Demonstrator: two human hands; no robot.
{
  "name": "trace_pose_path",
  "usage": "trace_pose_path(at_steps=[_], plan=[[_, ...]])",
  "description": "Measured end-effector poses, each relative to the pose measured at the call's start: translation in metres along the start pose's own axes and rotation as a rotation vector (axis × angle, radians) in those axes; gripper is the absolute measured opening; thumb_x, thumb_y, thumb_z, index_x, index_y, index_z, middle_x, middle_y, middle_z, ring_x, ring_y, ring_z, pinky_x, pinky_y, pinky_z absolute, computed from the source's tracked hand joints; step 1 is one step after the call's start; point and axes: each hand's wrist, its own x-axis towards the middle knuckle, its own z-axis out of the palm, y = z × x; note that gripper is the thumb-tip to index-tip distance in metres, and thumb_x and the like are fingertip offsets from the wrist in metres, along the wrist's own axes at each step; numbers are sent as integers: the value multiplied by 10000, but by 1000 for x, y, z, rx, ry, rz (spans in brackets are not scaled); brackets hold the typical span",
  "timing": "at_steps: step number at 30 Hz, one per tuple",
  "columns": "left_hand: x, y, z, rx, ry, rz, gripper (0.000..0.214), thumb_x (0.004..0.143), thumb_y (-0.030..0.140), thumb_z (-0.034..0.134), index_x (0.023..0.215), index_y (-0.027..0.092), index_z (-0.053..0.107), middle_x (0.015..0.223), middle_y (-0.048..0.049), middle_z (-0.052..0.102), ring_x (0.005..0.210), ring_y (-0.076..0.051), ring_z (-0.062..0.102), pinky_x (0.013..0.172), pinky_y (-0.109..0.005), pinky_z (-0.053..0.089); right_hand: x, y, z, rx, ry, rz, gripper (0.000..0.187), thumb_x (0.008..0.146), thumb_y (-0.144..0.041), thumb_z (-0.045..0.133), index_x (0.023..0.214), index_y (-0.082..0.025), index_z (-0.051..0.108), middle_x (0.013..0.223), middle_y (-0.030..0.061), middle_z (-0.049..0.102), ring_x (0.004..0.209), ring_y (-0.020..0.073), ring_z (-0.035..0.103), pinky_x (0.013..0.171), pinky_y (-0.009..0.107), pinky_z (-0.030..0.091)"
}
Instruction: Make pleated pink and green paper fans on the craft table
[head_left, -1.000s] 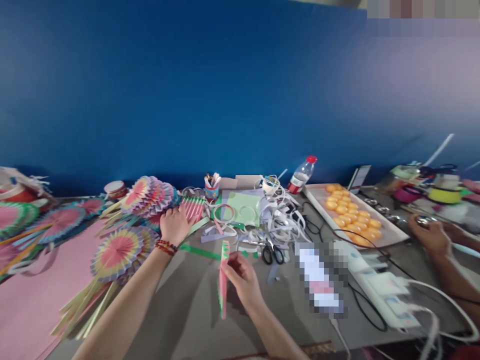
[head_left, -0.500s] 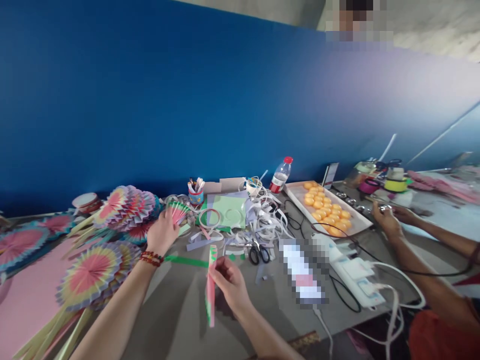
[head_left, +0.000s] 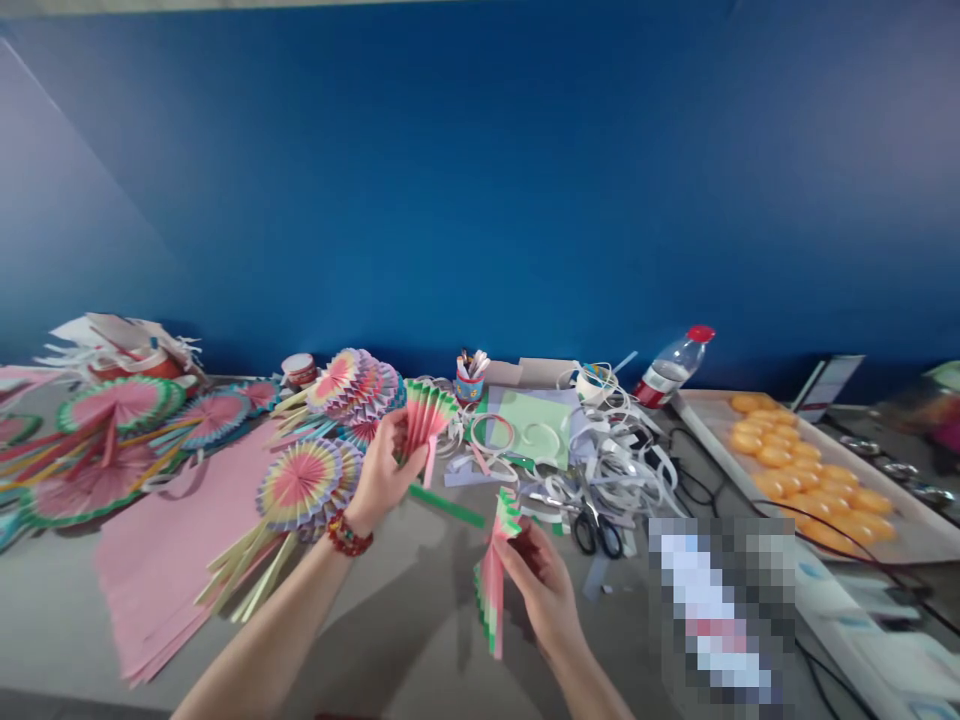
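My left hand point(head_left: 382, 470) is closed on a pleated paper fan point(head_left: 427, 415), pink with a green edge, held up partly spread. Lower and to the right, my right hand point(head_left: 536, 575) pinches a second pink and green pleated paper fan point(head_left: 491, 580) at its middle, its folds slightly apart. A narrow green paper strip point(head_left: 450, 506) lies on the table between the two hands. Black-handled scissors point(head_left: 596, 530) rest just beyond my right hand. Finished round paper rosettes point(head_left: 300, 485) with pale yellow tails lie left of my left hand.
Pink paper sheets point(head_left: 172, 560) cover the left of the table, with more rosettes point(head_left: 116, 405) behind. White paper scraps point(head_left: 626, 460) heap at the centre back, near a pen cup point(head_left: 470, 385) and a bottle point(head_left: 675, 370). A tray point(head_left: 705, 420) of orange balls and cables stand right.
The view has swung left, bringing more rosettes and pink sheets in and the other person's hands out. Both fans appear more spread, and my left hand now holds its fan up nearer the middle.
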Motion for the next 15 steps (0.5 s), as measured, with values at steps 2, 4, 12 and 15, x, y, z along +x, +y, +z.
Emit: trace_pose_path(at_steps=[2, 4, 12, 15], plan=[[-14, 14, 2, -119, -105, -42, 474, 898, 308, 586, 1317, 192, 396, 1206, -122, 608, 1030, -232, 660, 875, -363, 547, -4, -6, 1, 22, -11, 12, 269, 767, -420, 779, 881, -203, 670, 797, 30, 672, 689, 151, 588, 637, 238, 496], [-23, 23, 4, -120, -122, -47, 492, 879, 298, 619, 1315, 203, 414, 1250, -122, 591, 1110, -244, 625, 935, -372, 520, -6, -9, 2, 39, -27, 25, 267, 769, -421, 778, 894, -208, 676, 812, 34, 679, 724, 165, 605, 673, 256, 511], [-44, 32, 22, -320, -251, -132, 660, 863, 300, 650, 1433, 212, 328, 1358, -128, 554, 1234, -276, 557, 1037, -415, 464, 4, -5, 12, 84, 21, 30, 240, 762, -355, 795, 924, -220, 682, 879, 4, 680, 775, 141, 586, 727, 228, 465], [-51, 35, 26, -409, -254, -192, 632, 868, 298, 644, 1417, 209, 343, 1301, -123, 596, 1155, -263, 611, 980, -401, 508, 7, -4, 11, 195, 78, 70, 231, 729, -345, 821, 859, -229, 669, 833, -16, 676, 773, 140, 591, 735, 234, 466]])
